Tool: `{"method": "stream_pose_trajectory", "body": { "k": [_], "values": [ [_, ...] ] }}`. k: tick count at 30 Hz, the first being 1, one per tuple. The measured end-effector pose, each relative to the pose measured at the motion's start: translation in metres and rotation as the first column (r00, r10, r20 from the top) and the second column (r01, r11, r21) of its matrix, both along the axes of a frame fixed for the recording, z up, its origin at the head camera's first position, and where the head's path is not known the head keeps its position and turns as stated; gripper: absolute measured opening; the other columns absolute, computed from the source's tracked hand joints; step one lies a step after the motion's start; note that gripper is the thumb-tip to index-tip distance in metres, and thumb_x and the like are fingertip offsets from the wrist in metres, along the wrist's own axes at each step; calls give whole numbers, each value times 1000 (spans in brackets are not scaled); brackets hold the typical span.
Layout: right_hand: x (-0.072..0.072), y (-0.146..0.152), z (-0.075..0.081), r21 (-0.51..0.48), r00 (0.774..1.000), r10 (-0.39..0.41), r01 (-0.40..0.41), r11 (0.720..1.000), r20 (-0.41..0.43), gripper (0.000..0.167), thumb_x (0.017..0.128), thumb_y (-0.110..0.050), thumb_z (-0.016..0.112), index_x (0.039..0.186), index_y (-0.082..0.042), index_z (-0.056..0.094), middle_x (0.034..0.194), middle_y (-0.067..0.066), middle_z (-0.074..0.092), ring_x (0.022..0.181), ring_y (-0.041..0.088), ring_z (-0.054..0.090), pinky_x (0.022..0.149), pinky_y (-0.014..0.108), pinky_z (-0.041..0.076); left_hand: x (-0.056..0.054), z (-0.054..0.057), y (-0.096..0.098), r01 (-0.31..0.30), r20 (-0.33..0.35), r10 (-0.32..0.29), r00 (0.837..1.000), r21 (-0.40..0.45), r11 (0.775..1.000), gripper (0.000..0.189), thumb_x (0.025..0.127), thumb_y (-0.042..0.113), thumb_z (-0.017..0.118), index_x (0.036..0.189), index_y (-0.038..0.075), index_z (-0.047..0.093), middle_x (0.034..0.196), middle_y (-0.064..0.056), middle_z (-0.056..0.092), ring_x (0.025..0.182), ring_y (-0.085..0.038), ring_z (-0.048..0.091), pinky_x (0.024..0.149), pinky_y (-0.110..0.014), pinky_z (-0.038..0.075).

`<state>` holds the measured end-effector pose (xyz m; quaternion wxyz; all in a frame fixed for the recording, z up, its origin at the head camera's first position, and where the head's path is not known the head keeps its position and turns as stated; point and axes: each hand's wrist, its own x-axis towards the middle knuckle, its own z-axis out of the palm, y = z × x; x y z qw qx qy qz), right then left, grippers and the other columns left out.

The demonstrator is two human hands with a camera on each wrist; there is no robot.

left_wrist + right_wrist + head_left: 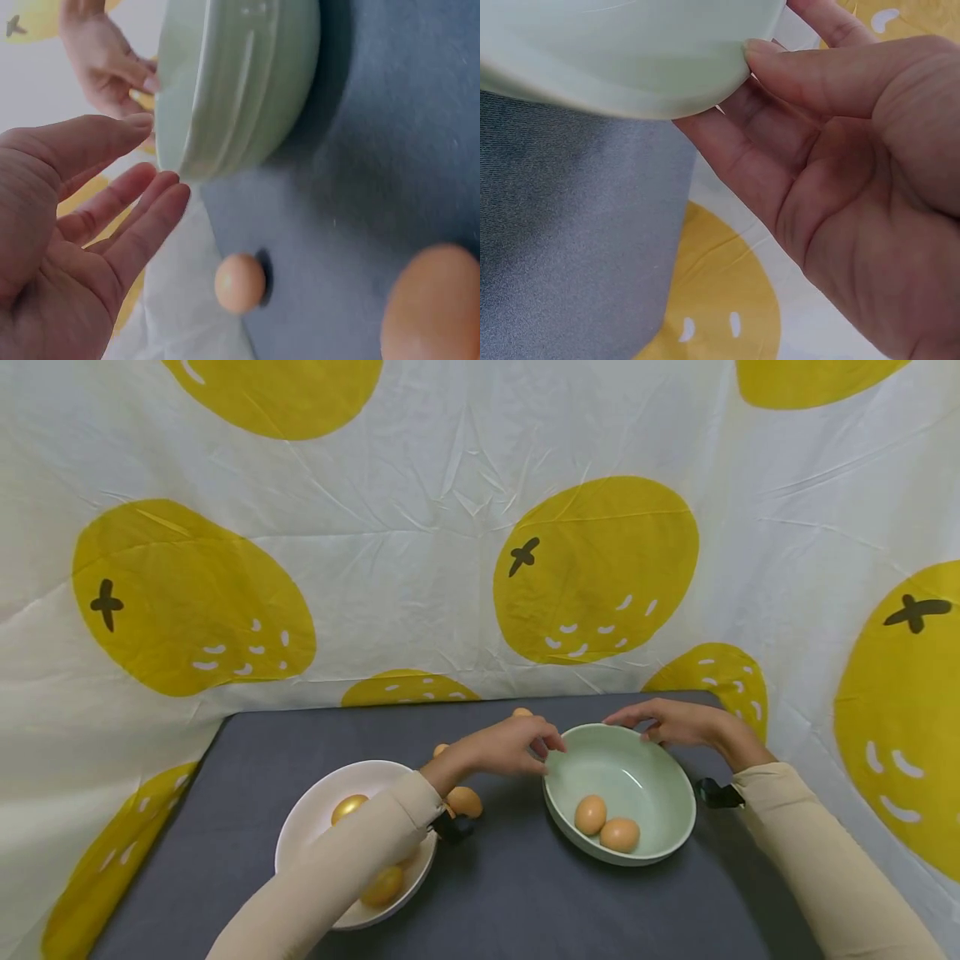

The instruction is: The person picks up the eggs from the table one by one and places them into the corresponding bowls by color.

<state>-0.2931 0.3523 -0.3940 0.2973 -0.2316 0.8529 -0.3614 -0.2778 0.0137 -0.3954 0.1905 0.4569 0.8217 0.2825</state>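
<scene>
A pale green bowl (652,777) sits at the right of the dark table. Two brown eggs, one (591,815) beside the other (619,835), lie inside against its near side. My right hand (682,723) holds the bowl's far right rim; in the right wrist view the thumb (780,64) lies over the rim and the fingers are on the outside. At the bowl's left rim is my left hand (513,746), its fingers loosely extended with fingertips right at the edge. The left thumb (112,135) stands apart from the fingers, which grip nothing.
To the left, partly behind my left sleeve, stands a white bowl (300,818) with gold eggs (384,887) in it. Loose brown eggs lie on the table: one (464,802) beside my left wrist, others farther back (522,712). A fruit-patterned cloth (405,593) hangs behind the table.
</scene>
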Motion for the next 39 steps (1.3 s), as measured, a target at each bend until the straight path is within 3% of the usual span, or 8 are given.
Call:
{"method": "stream_pose_trajectory", "body": {
  "k": [8, 16, 21, 28, 33, 39],
  "values": [
    [3, 0, 0, -6, 1000, 11, -11, 1000, 4, 54, 100, 6, 50, 152, -8, 48, 150, 24, 46, 134, 44, 47, 88, 42, 58, -4, 5, -35, -62, -25, 61, 998, -8, 998, 35, 93, 11, 74, 126, 12, 66, 127, -3, 62, 114, -26, 65, 87, -21, 53],
    [6, 1, 0, -20, 999, 32, -32, 999, -5, 53, 101, 4, 51, 152, -6, 45, 149, 25, 48, 130, 43, 52, 87, 43, 58, -9, 5, -62, -132, 16, 133, 991, -45, 990, 34, 92, 11, 75, 125, 13, 66, 125, -3, 63, 114, -29, 64, 87, -27, 54],
    [8, 3, 2, -25, 1000, 17, -17, 1000, 5, 50, 102, 2, 51, 151, -4, 46, 144, 26, 52, 122, 39, 58, 84, 43, 59, -10, 2, -71, -125, 20, 128, 992, -117, 985, 34, 91, 9, 76, 123, 12, 67, 124, -5, 65, 115, -32, 64, 89, -30, 54],
    [8, 6, 1, -30, 999, -12, 13, 999, 34, 51, 101, 4, 50, 151, -3, 45, 141, 25, 54, 115, 37, 62, 81, 43, 59, -9, -2, -77, -69, 48, 84, 995, -252, 965, 36, 90, 5, 76, 124, 7, 67, 128, -14, 65, 117, -33, 62, 93, -37, 53],
    [8, 7, 0, -26, 999, -15, 16, 1000, 34, 51, 100, 5, 51, 151, -3, 46, 139, 25, 55, 113, 35, 63, 81, 42, 59, -8, -5, -78, -47, 75, 76, 994, -331, 942, 37, 89, 5, 76, 125, 7, 67, 126, -9, 66, 117, -30, 62, 92, -36, 52],
    [8, 7, 1, -34, 999, -18, 19, 999, 50, 50, 102, 3, 51, 151, -3, 46, 139, 25, 54, 113, 37, 63, 82, 43, 60, -4, -11, -77, -59, 82, 102, 991, -416, 907, 37, 86, 5, 78, 121, 14, 70, 115, -2, 66, 112, -22, 60, 93, -35, 49]
  ]
}}
